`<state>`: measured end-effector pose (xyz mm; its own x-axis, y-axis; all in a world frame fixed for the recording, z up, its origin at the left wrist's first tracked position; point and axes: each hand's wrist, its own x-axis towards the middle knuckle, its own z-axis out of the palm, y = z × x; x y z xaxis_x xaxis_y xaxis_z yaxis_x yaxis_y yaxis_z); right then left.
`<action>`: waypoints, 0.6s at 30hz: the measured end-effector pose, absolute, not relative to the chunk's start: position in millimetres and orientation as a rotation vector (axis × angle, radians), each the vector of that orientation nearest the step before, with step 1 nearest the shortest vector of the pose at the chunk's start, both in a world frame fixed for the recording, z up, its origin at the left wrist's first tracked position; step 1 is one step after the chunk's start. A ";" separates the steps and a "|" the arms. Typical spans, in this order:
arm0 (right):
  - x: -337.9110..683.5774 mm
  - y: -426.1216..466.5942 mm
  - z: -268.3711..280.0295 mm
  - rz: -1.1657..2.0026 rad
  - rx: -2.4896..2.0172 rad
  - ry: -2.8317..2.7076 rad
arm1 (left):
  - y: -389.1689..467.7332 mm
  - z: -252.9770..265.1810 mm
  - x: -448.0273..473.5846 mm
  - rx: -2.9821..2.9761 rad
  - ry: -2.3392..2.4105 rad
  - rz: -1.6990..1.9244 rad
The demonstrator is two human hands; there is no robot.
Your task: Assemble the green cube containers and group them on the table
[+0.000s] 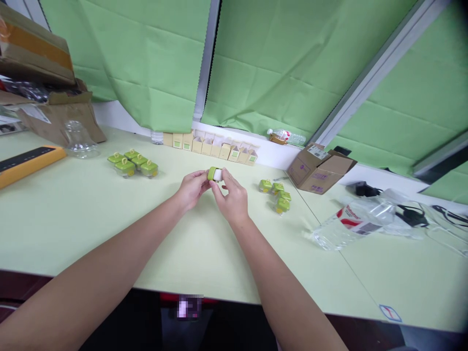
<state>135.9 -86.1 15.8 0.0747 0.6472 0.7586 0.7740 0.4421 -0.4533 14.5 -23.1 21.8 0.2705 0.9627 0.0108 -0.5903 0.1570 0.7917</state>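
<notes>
A small green-and-white item (215, 174) is held up between both hands over the middle of the table. My left hand (194, 188) grips its green side with the fingertips. On the white side, my right hand (234, 196) pinches it with thumb and fingers. Its exact kind is too small to tell. To the left of the hands stands a cluster of small clear containers with green lids and loop handles (125, 167). Several more green-lidded containers (282, 196) stand to the right, with yellow bits showing in them.
Small open cartons (206, 146) line the table's back edge. At left are a clear glass vessel (80, 141), an orange-and-black device (31, 163) and cardboard boxes (62, 114). Rightward lie an open carton (318, 170), a large clear bottle (351, 224) and cables (444, 219); a small bottle (287, 137) rests behind.
</notes>
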 end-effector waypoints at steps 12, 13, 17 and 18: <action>135.8 -95.5 27.1 0.146 -1.305 -1.637 | -28.2 28.7 12.0 0.842 0.471 1.131; 137.0 -94.1 26.0 0.183 -1.296 -1.616 | -27.7 28.4 11.7 0.844 0.468 1.123; 142.3 -86.3 20.8 0.415 -1.212 -1.528 | -24.4 26.5 9.7 0.847 0.477 1.104; 143.5 -84.6 20.0 0.480 -1.183 -1.514 | -23.7 26.4 8.9 0.844 0.477 1.105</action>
<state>143.5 -84.6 20.0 0.1003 0.8609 0.4988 0.4162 0.4190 -0.8070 8.9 -23.7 26.4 0.3976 0.9152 0.0655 -0.5803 0.1955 0.7906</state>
